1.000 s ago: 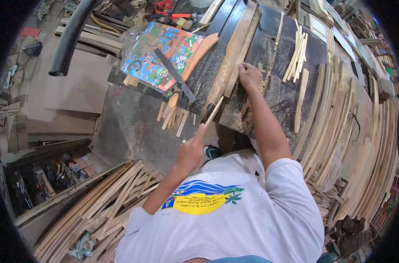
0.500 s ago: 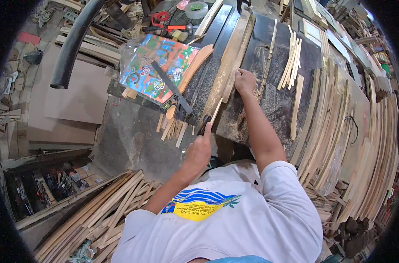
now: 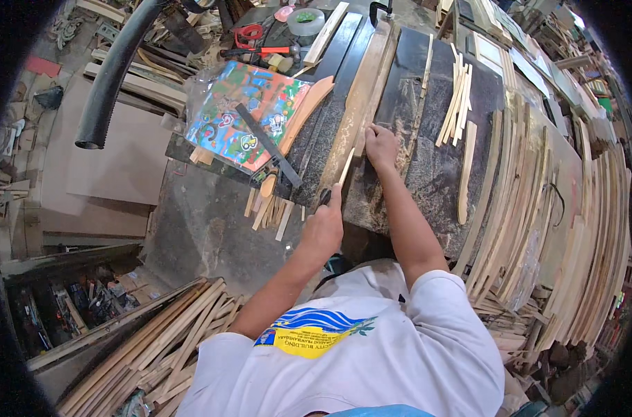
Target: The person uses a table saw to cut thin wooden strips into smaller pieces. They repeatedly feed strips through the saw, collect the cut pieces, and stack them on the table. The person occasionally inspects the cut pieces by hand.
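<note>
A thin pale wooden strip (image 3: pixel 347 165) lies along the near end of a long wooden rail (image 3: pixel 352 115) on the dark worktable (image 3: pixel 417 184). My left hand (image 3: pixel 321 235) is closed around a black object (image 3: pixel 324 197), mostly hidden by the fingers, and its index finger points forward along the strip's near end. Further forward, my right hand (image 3: pixel 381 147) is in a fist on the table, against the right side of a narrower wooden piece (image 3: pixel 366 128) beside the rail. Whatever is inside that fist is hidden.
Left of the rail lie a colourful printed sheet (image 3: pixel 243 104), a try square (image 3: pixel 269 146) and a hammer (image 3: pixel 267 50). Thin wood offcuts (image 3: pixel 457 97) lie at right, before stacked long strips (image 3: pixel 521 201). A black hose (image 3: pixel 114 83) hangs at upper left.
My left hand has moved a little forward along the strip. The right fist has drawn slightly back toward me. The whole view has shifted slightly.
</note>
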Motion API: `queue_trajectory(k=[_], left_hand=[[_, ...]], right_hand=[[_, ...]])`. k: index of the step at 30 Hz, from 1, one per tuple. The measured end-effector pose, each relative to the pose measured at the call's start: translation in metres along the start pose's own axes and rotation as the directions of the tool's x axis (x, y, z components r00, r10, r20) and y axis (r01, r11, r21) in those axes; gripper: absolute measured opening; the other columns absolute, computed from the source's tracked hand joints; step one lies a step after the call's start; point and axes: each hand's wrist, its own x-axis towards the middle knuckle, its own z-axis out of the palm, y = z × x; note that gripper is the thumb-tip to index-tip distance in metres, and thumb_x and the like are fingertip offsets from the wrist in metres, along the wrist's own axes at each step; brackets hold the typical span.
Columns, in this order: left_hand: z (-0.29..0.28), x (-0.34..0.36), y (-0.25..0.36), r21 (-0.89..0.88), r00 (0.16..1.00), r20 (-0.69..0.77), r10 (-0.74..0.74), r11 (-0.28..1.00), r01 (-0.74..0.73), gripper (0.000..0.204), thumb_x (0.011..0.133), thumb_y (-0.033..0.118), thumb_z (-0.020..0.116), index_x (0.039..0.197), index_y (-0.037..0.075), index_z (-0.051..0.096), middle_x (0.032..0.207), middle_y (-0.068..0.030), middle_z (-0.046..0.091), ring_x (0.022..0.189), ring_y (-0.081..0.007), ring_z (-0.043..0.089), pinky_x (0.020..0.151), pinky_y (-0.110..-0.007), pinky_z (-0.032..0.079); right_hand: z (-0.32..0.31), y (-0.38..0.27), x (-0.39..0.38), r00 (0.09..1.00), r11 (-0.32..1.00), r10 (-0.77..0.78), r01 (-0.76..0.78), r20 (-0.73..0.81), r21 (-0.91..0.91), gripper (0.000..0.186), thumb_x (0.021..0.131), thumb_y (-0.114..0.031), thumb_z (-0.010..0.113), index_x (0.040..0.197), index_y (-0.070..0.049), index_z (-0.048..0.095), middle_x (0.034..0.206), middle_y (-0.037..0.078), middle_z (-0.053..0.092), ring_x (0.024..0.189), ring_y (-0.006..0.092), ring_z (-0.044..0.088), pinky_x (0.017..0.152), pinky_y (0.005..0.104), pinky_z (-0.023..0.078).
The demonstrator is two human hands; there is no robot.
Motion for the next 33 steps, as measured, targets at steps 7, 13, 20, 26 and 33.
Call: queue_trajectory(k=[7, 13, 20, 26, 33], left_hand=[[0.001, 0.028, 0.002, -0.011, 0.994, -0.085, 0.070, 0.997, -0.071, 0.072, 0.094, -0.001, 0.054, 0.162, 0.001, 0.029, 0.092, -0.0305, 0.072, 0.089, -0.0494, 0.073, 0.078, -0.060, 0.058], [-0.009, 0.059, 0.012, 0.010, 0.997, -0.056, 0.058, 0.998, -0.057, 0.073, 0.093, -0.001, 0.054, 0.161, -0.002, 0.028, 0.090, -0.0307, 0.071, 0.087, -0.0493, 0.073, 0.077, -0.058, 0.059], [-0.023, 0.091, 0.022, -0.003, 0.993, -0.076, 0.089, 0.996, -0.089, 0.072, 0.094, -0.001, 0.054, 0.161, -0.002, 0.029, 0.089, -0.0304, 0.072, 0.084, -0.0496, 0.073, 0.077, -0.058, 0.059], [-0.034, 0.126, 0.035, -0.018, 0.992, -0.085, 0.088, 0.996, -0.090, 0.069, 0.095, 0.000, 0.053, 0.160, -0.002, 0.030, 0.091, -0.0319, 0.072, 0.087, -0.0507, 0.073, 0.079, -0.059, 0.059], [-0.048, 0.165, 0.048, -0.013, 0.994, -0.074, 0.076, 0.997, -0.077, 0.066, 0.096, 0.001, 0.052, 0.159, -0.001, 0.031, 0.093, -0.0336, 0.072, 0.090, -0.0522, 0.073, 0.080, -0.060, 0.058]], right_hand=[[0.003, 0.000, 0.028, 0.997, 0.994, 0.081, -0.080, -0.013, 0.075, 0.033, 0.096, -0.034, 0.065, 0.118, -0.015, 0.080, 0.113, 0.018, 0.077, 0.106, 0.0397, 0.072, 0.096, 0.0480, 0.054], [-0.001, -0.003, 0.059, 0.994, 0.991, 0.108, -0.108, 0.005, 0.082, 0.032, 0.095, -0.033, 0.067, 0.118, -0.016, 0.080, 0.115, 0.016, 0.077, 0.108, 0.0377, 0.072, 0.098, 0.0463, 0.054], [0.002, 0.000, 0.097, 0.991, 0.990, 0.126, -0.122, -0.041, 0.070, 0.029, 0.095, -0.033, 0.070, 0.118, -0.018, 0.081, 0.112, 0.016, 0.078, 0.107, 0.0358, 0.074, 0.096, 0.0427, 0.055], [0.003, 0.005, 0.137, 0.991, 0.989, 0.124, -0.120, -0.045, 0.082, 0.031, 0.094, -0.033, 0.069, 0.118, -0.018, 0.081, 0.115, 0.015, 0.077, 0.111, 0.0368, 0.072, 0.098, 0.0459, 0.055], [0.002, 0.002, 0.179, 0.989, 0.989, 0.139, -0.136, -0.050, 0.058, 0.032, 0.093, -0.033, 0.071, 0.117, -0.016, 0.081, 0.111, 0.018, 0.077, 0.106, 0.0366, 0.074, 0.096, 0.0438, 0.056]])
